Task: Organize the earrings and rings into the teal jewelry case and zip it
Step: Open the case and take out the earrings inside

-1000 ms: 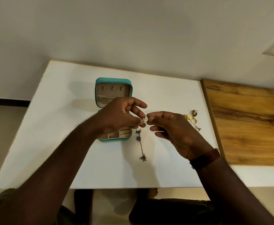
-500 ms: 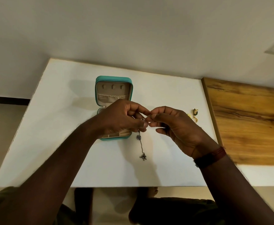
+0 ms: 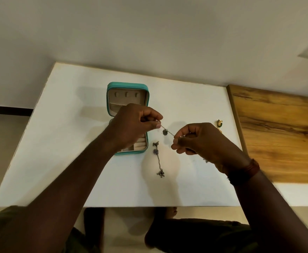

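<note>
Two hands that a second ago met fingertip to fingertip over one tiny spot have now drawn apart, and a long dangling earring (image 3: 165, 132) runs stretched between them above the white table (image 3: 72, 152). The left hand (image 3: 134, 125) pinches one end between thumb and forefinger with its other fingers curled in. The right hand (image 3: 204, 143) pinches the other end the same way (a small dark bit below its heel may be the loose tail of the chain, though that is too small to tell). A flower-shaped charm hangs midway along the taut stretch. Its twin, the second long earring (image 3: 157, 157), lies where it lay before, just beside the near right corner of the teal jewelry case (image 3: 127, 86). The case stands open with its lid up, and its lower trays are mostly hidden behind the left hand. In shifting outward the right hand now covers most of the gold pieces on the table's right side, so only a gold and green earring (image 3: 219, 123) shows, near the wooden surface (image 3: 277, 134). I judge that the piece has been pulled straight so it can be laid or hung in the case. Nothing I can see has gone in yet, so the sorting is at an early stage and the zipping is far off.
</note>
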